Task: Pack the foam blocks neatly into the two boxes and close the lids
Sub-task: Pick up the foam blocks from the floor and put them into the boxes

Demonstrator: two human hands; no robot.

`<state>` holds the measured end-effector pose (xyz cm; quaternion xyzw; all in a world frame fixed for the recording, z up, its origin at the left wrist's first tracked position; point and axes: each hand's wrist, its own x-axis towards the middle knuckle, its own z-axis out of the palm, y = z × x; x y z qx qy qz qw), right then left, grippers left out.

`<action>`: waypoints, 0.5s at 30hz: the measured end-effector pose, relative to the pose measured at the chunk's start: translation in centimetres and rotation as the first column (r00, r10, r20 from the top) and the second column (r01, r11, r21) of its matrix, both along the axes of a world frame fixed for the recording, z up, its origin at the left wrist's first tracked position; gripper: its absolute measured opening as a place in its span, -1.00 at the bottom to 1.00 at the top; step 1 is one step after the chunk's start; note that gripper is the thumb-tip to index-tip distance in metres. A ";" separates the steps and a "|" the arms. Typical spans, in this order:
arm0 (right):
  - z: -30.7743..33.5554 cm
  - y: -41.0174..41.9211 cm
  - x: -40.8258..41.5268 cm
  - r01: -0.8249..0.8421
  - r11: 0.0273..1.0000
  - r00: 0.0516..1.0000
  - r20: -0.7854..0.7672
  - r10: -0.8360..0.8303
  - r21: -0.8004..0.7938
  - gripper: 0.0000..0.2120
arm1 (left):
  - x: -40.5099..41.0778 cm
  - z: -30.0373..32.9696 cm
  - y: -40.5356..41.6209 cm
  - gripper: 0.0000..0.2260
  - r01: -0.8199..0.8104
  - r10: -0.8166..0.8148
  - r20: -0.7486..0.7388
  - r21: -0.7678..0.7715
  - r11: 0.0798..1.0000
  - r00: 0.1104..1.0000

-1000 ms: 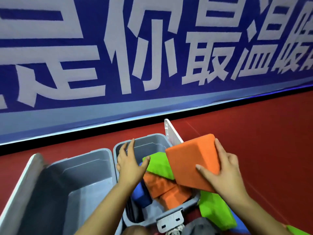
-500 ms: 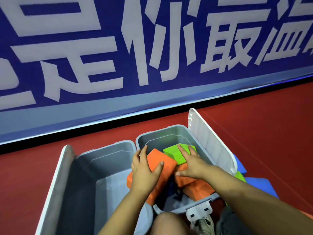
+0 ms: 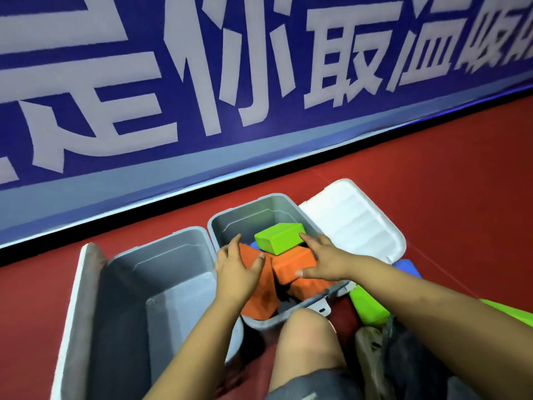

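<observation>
The task is judged to be at an early-to-middle stage. Under the left hand (image 3: 235,268) a tilted orange foam block (image 3: 258,287) is pressed with spread, nearly straight fingers, and just to the right of it a second orange foam block (image 3: 291,264) is held down by the right hand (image 3: 324,259), whose fingers are likewise spread and flat. Just beyond the right hand's fingertips a bright green foam block (image 3: 278,238) is seen lying on top of the orange ones. All three are contained in the right-hand grey plastic box (image 3: 245,217), though they are stacked askew and not yet neatly settled.

To the left of the left hand, the second grey plastic box (image 3: 144,284) is seen without any blocks in it. Near the right forearm, more green foam blocks (image 3: 367,308) and a blue foam block (image 3: 409,268) are left on the red floor (image 3: 432,183). The white ribbed lid (image 3: 354,223) beyond the right hand is open, so packing and both closings are judged to remain.
</observation>
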<state>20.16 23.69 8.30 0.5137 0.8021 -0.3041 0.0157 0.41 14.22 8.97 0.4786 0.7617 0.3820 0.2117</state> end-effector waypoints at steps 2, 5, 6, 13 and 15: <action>0.0 0.0 3.0 0.048 0.998 0.999 -0.003 -0.048 -0.032 -0.02 | 2.4 1.0 1.4 -0.38 0.070 -0.069 -0.027 0.027 0.997 0.997; -0.7 0.6 8.8 0.163 0.983 0.986 -0.008 -0.164 -0.080 -0.03 | 7.6 1.9 3.8 -0.39 0.170 -0.169 -0.022 0.021 0.985 0.985; -1.3 0.7 11.0 0.221 0.971 0.975 -0.012 -0.223 -0.090 -0.03 | 9.7 1.8 4.7 -0.39 0.206 -0.205 -0.020 0.014 0.979 0.978; -7.5 0.3 28.1 0.540 0.829 0.841 0.092 -0.532 -0.143 0.12 | 25.9 -2.1 9.8 -0.38 0.445 -0.437 0.095 -0.094 0.891 0.895; -10.4 0.3 32.2 0.615 0.771 0.788 0.120 -0.604 -0.165 -0.06 | 29.7 -3.8 11.0 -0.37 0.492 -0.469 0.167 -0.146 0.858 0.867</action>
